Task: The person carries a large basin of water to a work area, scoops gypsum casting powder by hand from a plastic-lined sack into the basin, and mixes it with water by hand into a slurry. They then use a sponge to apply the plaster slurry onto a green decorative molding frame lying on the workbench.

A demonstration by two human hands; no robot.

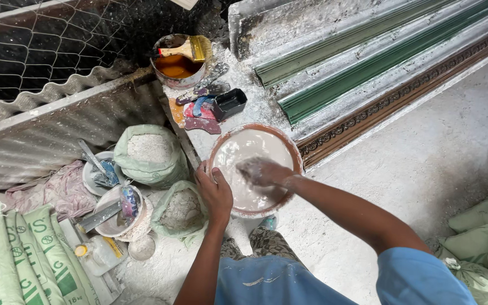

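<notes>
Both hands worked at the basin (295,148), mid-frame: left hand (216,192) clasped its near-left rim, right hand (261,171) lay coated in white mix (247,149), its grip unclear. Open sacks (151,152) crowded the left; bare floor (425,164) lay right. Motion blurred the right fingers.

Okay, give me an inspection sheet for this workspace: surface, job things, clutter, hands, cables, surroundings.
Surface: dusty white ledge, plaster-spattered.
Job's things: round basin of white wet mix.
Clutter: brush on a tin of orange liquid; black tub; two open powder bags; bowls with tools.
Hands: left hand grips the basin rim; right hand, coated, in the mix.
Cables: nothing seen.
Surroundings: wire mesh, green mouldings, stacked sacks.
</notes>
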